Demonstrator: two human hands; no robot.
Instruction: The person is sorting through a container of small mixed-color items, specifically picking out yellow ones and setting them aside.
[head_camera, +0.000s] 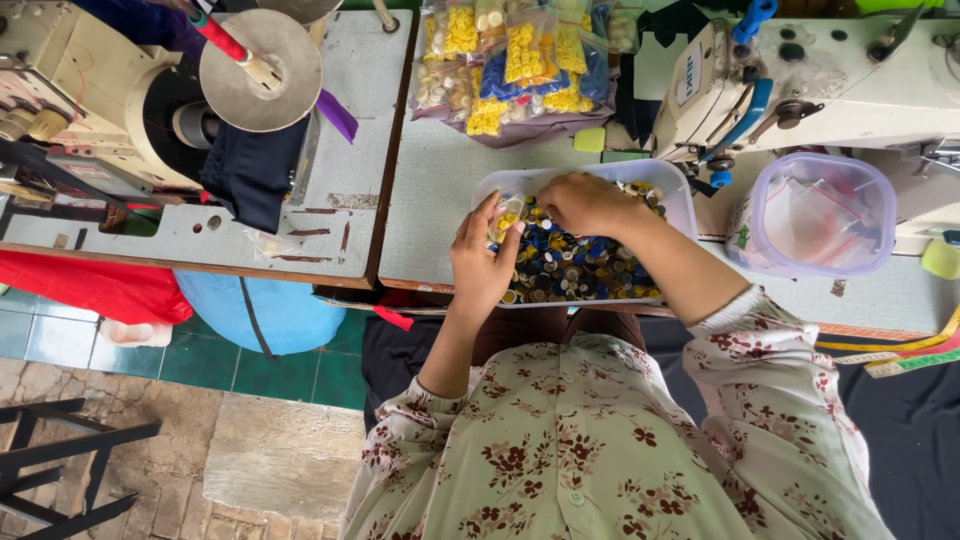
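Sorting goes cleanest if your left hand, cupped half-open at the tray's nine o'clock edge, catches what your right hand, curled loosely closed at twelve o'clock, pinches from the clear rectangular plastic tray of mixed coloured buttons on the counter; what it grips is hidden.

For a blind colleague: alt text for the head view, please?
Both hands, left hand and right hand, sort through mixed coloured buttons in a white tray on a sewing table. Bagged buttons lie beyond it.
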